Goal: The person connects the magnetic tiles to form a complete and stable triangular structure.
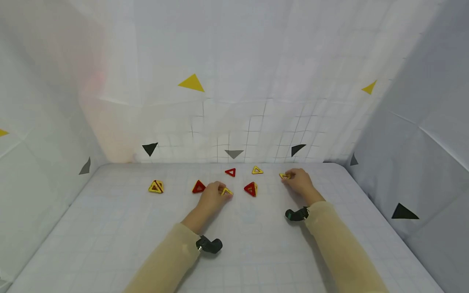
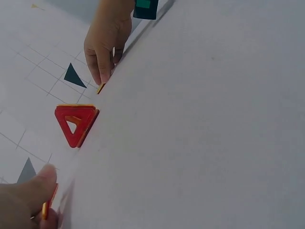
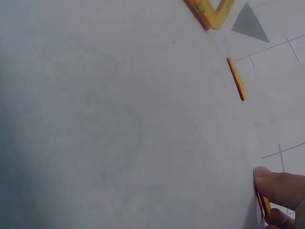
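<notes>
My left hand (image 1: pixel 211 198) pinches a yellow triangular tile (image 1: pixel 229 190) with an open middle, just above the table between two standing triangle shapes. In the left wrist view that tile shows edge-on, orange and red, between thumb and fingers. Over at the right, near the back of the table, my right hand (image 1: pixel 300 181) pinches another yellow triangular tile (image 1: pixel 283 175) by one side. A red-and-yellow triangle shape (image 2: pixel 86 113) stands between the two hands. Behind it lie a red triangular tile (image 1: pixel 234 172) and a yellow triangular tile (image 1: pixel 257 173).
Left of my left hand stands a red triangle shape (image 1: pixel 202 186), and farther left a yellow pyramid-like shape (image 1: pixel 159 184) with red edges. A white gridded sheet (image 1: pixel 234 122) with coloured triangles hangs behind the white table (image 1: pixel 249 244).
</notes>
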Action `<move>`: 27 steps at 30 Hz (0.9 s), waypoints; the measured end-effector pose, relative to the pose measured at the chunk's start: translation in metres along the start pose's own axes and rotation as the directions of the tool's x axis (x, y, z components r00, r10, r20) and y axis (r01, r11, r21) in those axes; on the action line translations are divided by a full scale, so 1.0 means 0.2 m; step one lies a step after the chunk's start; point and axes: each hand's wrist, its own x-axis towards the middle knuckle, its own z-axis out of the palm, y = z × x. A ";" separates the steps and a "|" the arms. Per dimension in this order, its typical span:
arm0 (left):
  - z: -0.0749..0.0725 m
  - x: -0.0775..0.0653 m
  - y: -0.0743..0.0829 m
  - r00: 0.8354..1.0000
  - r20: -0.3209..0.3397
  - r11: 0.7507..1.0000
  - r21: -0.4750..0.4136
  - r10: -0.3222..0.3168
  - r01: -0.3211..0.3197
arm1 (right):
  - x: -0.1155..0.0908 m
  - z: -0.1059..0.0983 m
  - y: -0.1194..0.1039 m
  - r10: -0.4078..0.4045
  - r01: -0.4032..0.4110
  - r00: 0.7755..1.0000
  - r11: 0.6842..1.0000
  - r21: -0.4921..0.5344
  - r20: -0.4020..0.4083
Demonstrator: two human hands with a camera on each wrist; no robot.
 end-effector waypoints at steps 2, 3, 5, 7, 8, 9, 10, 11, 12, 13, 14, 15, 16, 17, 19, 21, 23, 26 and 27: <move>-0.01 -0.02 -0.01 1.000 0.024 1.000 -0.001 0.019 -0.019 | -0.01 0.00 0.01 0.010 -0.010 1.000 1.000 0.008 0.012; -0.02 -0.03 -0.02 0.999 0.037 1.000 0.000 0.025 -0.025 | -0.01 0.00 0.01 0.016 -0.017 1.000 1.000 0.012 0.022; -0.03 -0.05 -0.04 0.998 0.054 0.999 0.011 0.046 -0.046 | -0.02 -0.01 0.01 0.038 -0.038 0.998 0.999 0.015 0.040; -0.04 -0.08 -0.06 0.995 0.065 0.997 0.018 0.073 -0.075 | -0.04 -0.01 0.00 0.053 -0.054 0.997 0.998 0.012 0.064; -0.04 -0.09 -0.07 0.994 0.067 0.996 0.022 0.083 -0.085 | -0.06 -0.01 0.00 0.056 -0.057 0.995 0.998 0.012 0.079; -0.05 -0.10 -0.08 0.993 0.070 0.995 0.027 0.092 -0.094 | -0.07 -0.01 -0.01 0.056 -0.057 0.994 0.998 0.010 0.093; -0.06 -0.11 -0.09 0.992 0.072 0.994 0.033 0.099 -0.102 | -0.08 -0.01 -0.01 0.056 -0.057 0.993 0.998 0.008 0.106; -0.07 -0.12 -0.09 0.992 0.074 0.993 0.038 0.105 -0.108 | -0.10 -0.01 -0.02 0.054 -0.055 0.991 0.998 0.008 0.120; -0.07 -0.13 -0.10 0.991 0.078 0.993 0.040 0.108 -0.111 | -0.11 -0.01 -0.03 0.051 -0.052 0.990 0.999 0.008 0.132; -0.08 -0.14 -0.11 0.991 0.081 0.993 0.045 0.108 -0.112 | -0.13 -0.01 -0.04 0.044 -0.046 0.988 0.999 0.011 0.146; -0.09 -0.15 -0.11 0.990 0.085 0.992 0.050 0.109 -0.113 | -0.15 -0.01 -0.05 0.041 -0.044 0.987 0.999 0.018 0.155; -0.10 -0.16 -0.12 0.990 0.088 0.991 0.057 0.114 -0.120 | -0.16 -0.01 -0.07 0.033 -0.037 0.986 0.999 0.019 0.162; -0.10 -0.17 -0.13 0.989 0.091 0.991 0.062 0.116 -0.122 | -0.18 -0.01 -0.08 0.027 -0.031 0.986 0.999 0.023 0.167; -0.11 -0.18 -0.13 0.989 0.092 0.990 0.065 0.120 -0.126 | -0.20 0.00 -0.09 0.021 -0.026 0.985 0.999 0.028 0.170; -0.12 -0.19 -0.13 0.987 0.097 0.988 0.072 0.131 -0.138 | -0.24 0.00 -0.12 0.004 -0.012 0.983 0.999 0.041 0.182; -0.13 -0.21 -0.13 0.985 0.100 0.986 0.081 0.140 -0.148 | -0.28 0.01 -0.15 -0.009 -0.001 0.982 0.999 0.052 0.191; -0.14 -0.22 -0.13 0.984 0.103 0.983 0.089 0.149 -0.158 | -0.31 0.02 -0.17 -0.014 0.001 0.979 0.998 0.065 0.203; -0.14 -0.23 -0.13 0.979 0.116 0.979 0.100 0.167 -0.179 | -0.34 0.04 -0.20 -0.024 0.006 0.976 0.996 0.084 0.214; -0.14 -0.23 -0.13 0.978 0.122 0.978 0.102 0.172 -0.185 | -0.35 0.05 -0.21 -0.025 0.006 0.976 0.996 0.089 0.215</move>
